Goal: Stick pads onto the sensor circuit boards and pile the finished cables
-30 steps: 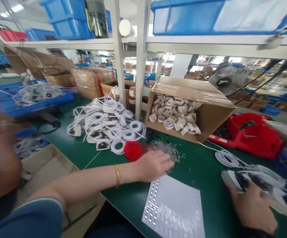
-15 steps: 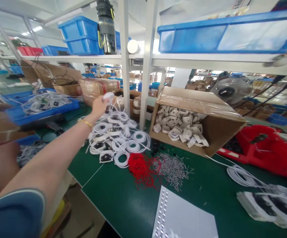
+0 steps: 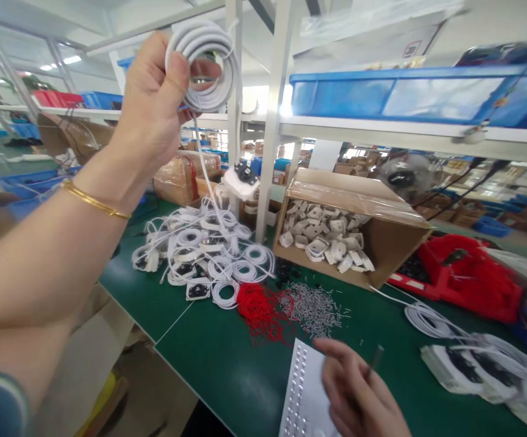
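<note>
White cable coil (image 3: pixel 227 76) is the thing in hand: the left hand (image 3: pixel 158 97) is holding it high in front of the shelf post (image 3: pixel 272 139), the thumb pressing on the near side while the other fingers are showing through the ring. The grip is closing snugly around the bundled loops. A single strand is trailing down from the coil, and a white housing with black parts (image 3: pixel 241 182) is hanging just below it (where its own cable is joining the coil is hard to make out). A gold bracelet (image 3: pixel 93 200) is circling the left wrist.

The right hand (image 3: pixel 356 385) is hovering low, blurred, over the white sheet (image 3: pixel 299 388) with its rows of shiny dots. Its fingers are curling inward, and a thin grey piece (image 3: pixel 375 359) is showing beside them; whether the hand is gripping it, I cannot tell.

On the green table (image 3: pixel 213 364), a heap of white cables and housings (image 3: pixel 194 261) is lying beneath the coil, with a red tangle (image 3: pixel 256 309) resting beside it and small grey pins (image 3: pixel 315 309) spreading next to that. Behind them, a cardboard box (image 3: pixel 349 194) is lying open towards the table, holding pale housings (image 3: pixel 322 233). Farther right, more white units (image 3: pixel 454 370) are sitting near a red bin (image 3: pixel 472 273).
</note>
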{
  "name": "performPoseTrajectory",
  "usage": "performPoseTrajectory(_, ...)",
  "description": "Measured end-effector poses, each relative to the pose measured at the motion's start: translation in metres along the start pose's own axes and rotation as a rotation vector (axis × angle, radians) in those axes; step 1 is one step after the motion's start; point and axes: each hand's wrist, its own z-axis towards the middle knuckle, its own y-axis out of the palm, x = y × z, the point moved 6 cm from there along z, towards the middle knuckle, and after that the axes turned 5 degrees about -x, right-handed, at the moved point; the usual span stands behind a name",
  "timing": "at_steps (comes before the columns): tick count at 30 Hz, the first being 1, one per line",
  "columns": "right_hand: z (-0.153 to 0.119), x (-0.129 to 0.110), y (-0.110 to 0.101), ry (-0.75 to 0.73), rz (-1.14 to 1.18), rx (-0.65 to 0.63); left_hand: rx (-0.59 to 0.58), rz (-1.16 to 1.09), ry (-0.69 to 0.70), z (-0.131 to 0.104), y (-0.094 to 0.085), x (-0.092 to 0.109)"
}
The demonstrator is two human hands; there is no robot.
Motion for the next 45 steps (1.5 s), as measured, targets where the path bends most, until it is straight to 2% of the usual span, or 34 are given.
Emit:
performPoseTrajectory(1, 0.012, -0.002, 0.033, 0.007, 0.135, -0.155, -0.02, -0.04, 0.035, -0.005, -0.001, 0.018)
performPoseTrajectory(3, 0.027, 0.001, 0.092, 0.146, 0.329, -0.481, -0.054, -0.124, 0.102, -0.02, -0.004, 0.048)
performPoseTrajectory(5, 0.032, 0.003, 0.126, 0.217, 0.454, -0.703, -0.122, -0.167, 0.11, -0.039, -0.006, 0.067)
performPoseTrajectory(7, 0.027, 0.006, 0.137, 0.177, 0.553, -0.838, -0.242, -0.169, 0.069, -0.06, -0.006, 0.075)
performPoseTrajectory(9, 0.016, 0.011, 0.126, 0.053, 0.621, -0.889, -0.367, -0.144, 0.042, -0.083, -0.005, 0.075)
performPoseTrajectory(11, 0.002, 0.021, 0.103, -0.024, 0.626, -0.827, -0.45, -0.084, 0.038, -0.106, -0.004, 0.066)
performPoseTrajectory(14, -0.017, 0.043, 0.058, 0.062, 0.545, -0.554, -0.527, 0.003, 0.067, -0.142, 0.011, 0.046)
performPoseTrajectory(17, -0.03, 0.057, 0.021, 0.138, 0.399, -0.317, -0.587, 0.013, 0.05, -0.185, 0.045, 0.022)
performPoseTrajectory(19, -0.031, 0.061, 0.003, 0.14, 0.214, -0.198, -0.617, 0.007, 0.004, -0.22, 0.073, 0.005)
performPoseTrajectory(22, -0.023, 0.059, -0.018, 0.067, -0.18, -0.038, -0.643, -0.004, -0.056, -0.273, 0.111, -0.015)
performPoseTrajectory(24, -0.015, 0.055, -0.029, 0.01, -0.482, 0.028, -0.69, -0.001, -0.077, -0.306, 0.132, -0.02)
performPoseTrajectory(27, -0.008, 0.052, -0.04, -0.002, -0.881, 0.094, -0.753, 0.025, -0.05, -0.344, 0.156, -0.003)
performPoseTrajectory(29, -0.005, 0.052, -0.044, 0.008, -1.042, 0.122, -0.815, -0.042, 0.0, -0.361, 0.173, 0.025)
performPoseTrajectory(31, -0.003, 0.054, -0.046, 0.013, -1.117, 0.126, -0.894, -0.212, 0.002, -0.375, 0.194, 0.056)
performPoseTrajectory(33, -0.003, 0.058, -0.049, 0.021, -1.142, 0.122, -0.933, -0.388, -0.124, -0.384, 0.216, 0.077)
performPoseTrajectory(36, -0.007, 0.062, -0.055, 0.001, -1.085, 0.165, -0.938, -0.538, -0.383, -0.392, 0.241, 0.09)
performPoseTrajectory(38, -0.014, 0.057, -0.058, -0.07, -1.068, 0.304, -0.929, -0.566, -0.465, -0.393, 0.248, 0.093)
performPoseTrajectory(41, -0.02, 0.049, -0.053, -0.175, -1.185, 0.486, -0.908, -0.571, -0.477, -0.392, 0.249, 0.096)
performPoseTrajectory(45, -0.018, 0.045, -0.045, -0.274, -1.29, 0.538, -0.893, -0.545, -0.452, -0.394, 0.246, 0.1)
